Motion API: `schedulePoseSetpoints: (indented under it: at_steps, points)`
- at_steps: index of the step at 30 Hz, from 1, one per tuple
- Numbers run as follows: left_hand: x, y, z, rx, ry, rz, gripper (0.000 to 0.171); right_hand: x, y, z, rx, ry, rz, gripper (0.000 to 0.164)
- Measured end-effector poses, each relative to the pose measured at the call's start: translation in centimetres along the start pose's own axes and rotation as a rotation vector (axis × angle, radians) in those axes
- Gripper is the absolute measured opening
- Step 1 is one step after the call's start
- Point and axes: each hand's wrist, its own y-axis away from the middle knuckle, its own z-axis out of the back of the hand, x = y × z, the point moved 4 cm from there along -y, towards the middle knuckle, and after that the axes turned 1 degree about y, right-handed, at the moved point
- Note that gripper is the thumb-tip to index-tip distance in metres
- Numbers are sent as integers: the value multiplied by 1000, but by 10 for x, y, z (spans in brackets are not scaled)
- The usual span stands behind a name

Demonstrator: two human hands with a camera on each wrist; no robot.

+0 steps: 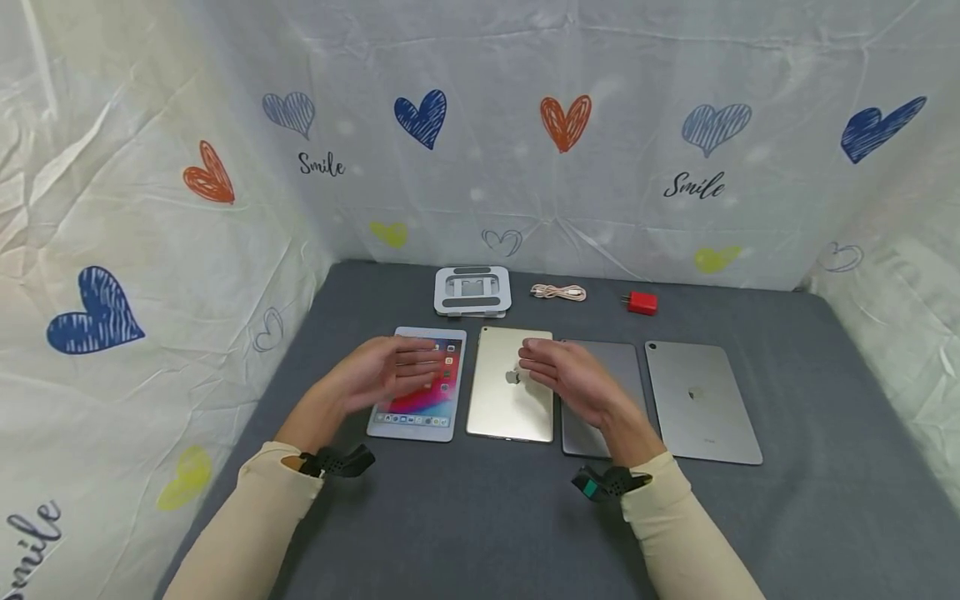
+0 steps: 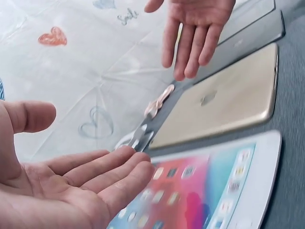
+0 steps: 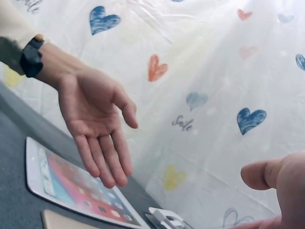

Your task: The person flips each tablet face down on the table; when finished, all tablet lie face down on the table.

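My left hand (image 1: 390, 369) hovers over a white tablet (image 1: 420, 427) with its screen lit, fingers straight and palm turned inward. Across from it, my right hand (image 1: 573, 375) is held above a gold tablet (image 1: 502, 408) and the dark grey tablet (image 1: 585, 437) beside it, fingers also straight. Neither hand holds anything. The gold tablet lies back side up. In the left wrist view both palms show, the left hand (image 2: 90, 186) nearest the lit screen. The right wrist view shows the left hand (image 3: 97, 124) above the white tablet (image 3: 71, 200).
A silver tablet (image 1: 705, 408) lies face down at the right of the row. Behind the row are a white and grey folded stand (image 1: 472, 291), a coiled pale cable (image 1: 558, 292) and a red charger plug (image 1: 640, 302). Heart-printed sheeting (image 1: 480, 192) hangs behind the grey table (image 1: 465, 517).
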Motion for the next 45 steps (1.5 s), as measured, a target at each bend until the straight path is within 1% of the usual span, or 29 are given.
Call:
schedulePoseSetpoints:
  at_steps: [5,10,16,21,23,27,30,34,40,45]
  points:
    - [-3,13,20,-24,-71,-26,59,1,-12,-19,32,-56,-14,65]
    - [-6,24,43,-69,-135,-49,60,-4,-26,-39,61,-109,-40,64]
    - [-4,32,69,-139,-168,-40,62,-12,-40,-59,67,-160,-70,62]
    - [-3,37,82,-213,-237,-26,62,-18,-46,-72,48,-186,-119,65]
    - [-2,39,84,-240,-269,-12,62,-20,-48,-76,55,-178,-132,66]
    - [-3,41,86,-262,-327,6,62,-23,-49,-83,80,-171,-132,67]
    - [-1,41,85,-260,-342,18,61,-23,-49,-85,78,-168,-126,67]
    - [3,38,83,-256,-333,39,59,-22,-49,-86,72,-177,-126,67]
    - [6,31,79,-278,-333,14,57,-24,-50,-83,40,-215,-129,65]
    - [9,29,79,-297,-320,-7,55,-26,-51,-80,11,-255,-138,65]
